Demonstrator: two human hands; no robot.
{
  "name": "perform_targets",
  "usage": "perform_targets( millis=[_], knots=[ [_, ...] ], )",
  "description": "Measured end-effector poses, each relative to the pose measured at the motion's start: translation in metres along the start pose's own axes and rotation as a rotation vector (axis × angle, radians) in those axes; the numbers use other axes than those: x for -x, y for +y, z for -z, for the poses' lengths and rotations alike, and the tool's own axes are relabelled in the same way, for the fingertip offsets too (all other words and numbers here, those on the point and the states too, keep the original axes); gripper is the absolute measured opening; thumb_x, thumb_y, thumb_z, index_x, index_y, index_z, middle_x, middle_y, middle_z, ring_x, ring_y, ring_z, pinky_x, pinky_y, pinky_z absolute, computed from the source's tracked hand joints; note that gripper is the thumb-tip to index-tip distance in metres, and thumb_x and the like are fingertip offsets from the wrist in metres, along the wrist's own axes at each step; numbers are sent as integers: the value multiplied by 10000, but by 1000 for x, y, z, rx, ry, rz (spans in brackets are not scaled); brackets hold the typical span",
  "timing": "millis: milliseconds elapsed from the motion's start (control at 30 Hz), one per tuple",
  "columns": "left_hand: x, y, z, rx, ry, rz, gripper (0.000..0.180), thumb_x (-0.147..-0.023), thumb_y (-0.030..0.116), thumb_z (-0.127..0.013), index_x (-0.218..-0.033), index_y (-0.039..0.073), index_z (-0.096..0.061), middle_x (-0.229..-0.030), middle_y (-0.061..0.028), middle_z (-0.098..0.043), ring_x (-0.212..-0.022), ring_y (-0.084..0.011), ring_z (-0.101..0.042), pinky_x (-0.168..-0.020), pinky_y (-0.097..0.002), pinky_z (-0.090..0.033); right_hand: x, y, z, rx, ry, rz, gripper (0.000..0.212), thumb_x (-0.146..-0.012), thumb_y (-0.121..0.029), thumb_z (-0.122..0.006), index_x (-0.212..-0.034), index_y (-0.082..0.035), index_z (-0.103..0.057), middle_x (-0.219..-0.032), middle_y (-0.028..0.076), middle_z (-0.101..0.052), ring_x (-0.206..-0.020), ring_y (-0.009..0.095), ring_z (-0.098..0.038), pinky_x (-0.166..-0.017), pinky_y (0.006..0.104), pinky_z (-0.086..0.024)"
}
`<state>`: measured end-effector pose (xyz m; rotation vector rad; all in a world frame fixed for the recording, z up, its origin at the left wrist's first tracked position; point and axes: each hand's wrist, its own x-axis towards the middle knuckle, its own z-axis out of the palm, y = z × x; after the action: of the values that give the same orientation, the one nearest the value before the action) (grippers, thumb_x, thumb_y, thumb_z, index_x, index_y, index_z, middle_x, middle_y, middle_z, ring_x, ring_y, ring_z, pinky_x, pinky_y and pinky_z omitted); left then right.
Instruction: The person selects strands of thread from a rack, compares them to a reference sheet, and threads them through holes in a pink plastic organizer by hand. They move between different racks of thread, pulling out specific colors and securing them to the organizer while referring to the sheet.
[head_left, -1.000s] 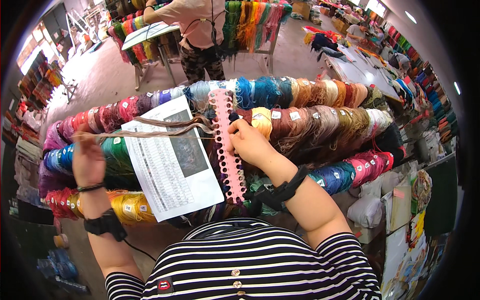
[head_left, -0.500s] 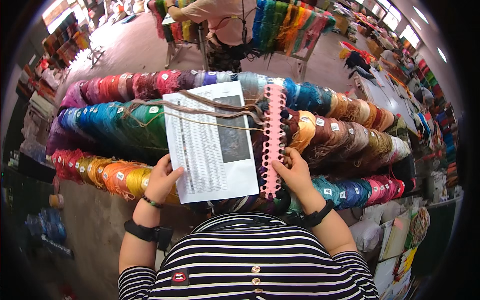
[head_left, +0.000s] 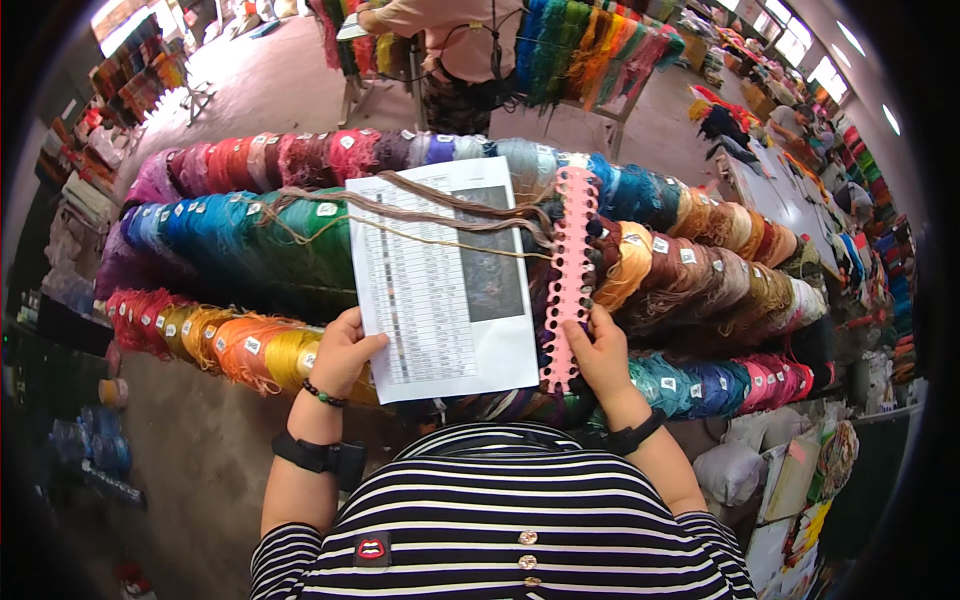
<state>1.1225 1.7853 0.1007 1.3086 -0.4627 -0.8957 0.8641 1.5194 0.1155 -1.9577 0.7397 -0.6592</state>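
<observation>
My left hand [head_left: 340,358] pinches the lower left edge of a white printed sheet [head_left: 508,350], thumb on top. The sheet bears a table and a dark picture. To its right, my right hand [head_left: 604,368] grips a long pink thread holder card [head_left: 572,262] with notched, holed edges, its thumb on the front and the fingers mostly hidden behind. Brown and beige threads [head_left: 465,212] run from the upper part of the card leftward across the sheet and onto the green skeins [head_left: 312,245]. Both things are held above the rows of skeins.
Tagged skeins hang in several rows before me: yellow and orange ones [head_left: 250,345] near left, brown ones [head_left: 690,275] at right, teal ones [head_left: 655,380] near right. Beyond, a person [head_left: 465,45] stands by another skein rack [head_left: 590,50]. White bags [head_left: 728,470] lie lower right.
My hands, the sheet and the pink card have shifted slightly right together. Both grips look the same, and the view itself has moved a little.
</observation>
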Motion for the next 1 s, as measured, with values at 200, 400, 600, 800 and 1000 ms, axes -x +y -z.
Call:
perform_targets(
  millis=[200,400,600,800,1000],
  knots=[
    [2,1,2,2,-19,29,425,-823,-33,-591,-1242,-55,-525,-1145,-105,-650,-1010,-146,-631,-908,-289,-492,0,5,-3,-12,18,37,284,-884,-182,-674,-1074,18,-608,-878,91,-654,-764,137,-603,-730,280,-492],
    [4,6,3,-16,-67,1,496,-763,-23,-586,-1253,-59,-519,-1148,-97,-647,-1020,-146,-626,-923,-288,-484,-1,9,-5,6,29,38,257,-881,-196,-671,-1016,14,-611,-842,99,-637,-736,150,-586,-716,295,-485],
    [7,13,1,16,-131,-5,591,-712,2,-620,-1288,-50,-494,-1217,-86,-611,-1062,-146,-606,-949,-306,-472,-1,13,-4,87,26,24,245,-878,-203,-669,-983,11,-609,-827,121,-635,-719,188,-594,-704,307,-485],
    [9,7,4,-17,-150,10,635,-713,-11,-631,-1323,-39,-454,-1236,-88,-596,-1089,-160,-601,-973,-323,-465,-1,11,-6,5,62,67,258,-881,-228,-671,-913,17,-593,-769,134,-605,-679,191,-566,-665,318,-473],
    [8,6,5,-65,-167,11,643,-719,-14,-632,-1332,-35,-438,-1249,-89,-584,-1100,-164,-597,-981,-332,-464,0,12,-5,62,57,64,282,-884,-239,-672,-845,18,-564,-721,122,-575,-634,174,-515,-628,316,-453]
  ],
)
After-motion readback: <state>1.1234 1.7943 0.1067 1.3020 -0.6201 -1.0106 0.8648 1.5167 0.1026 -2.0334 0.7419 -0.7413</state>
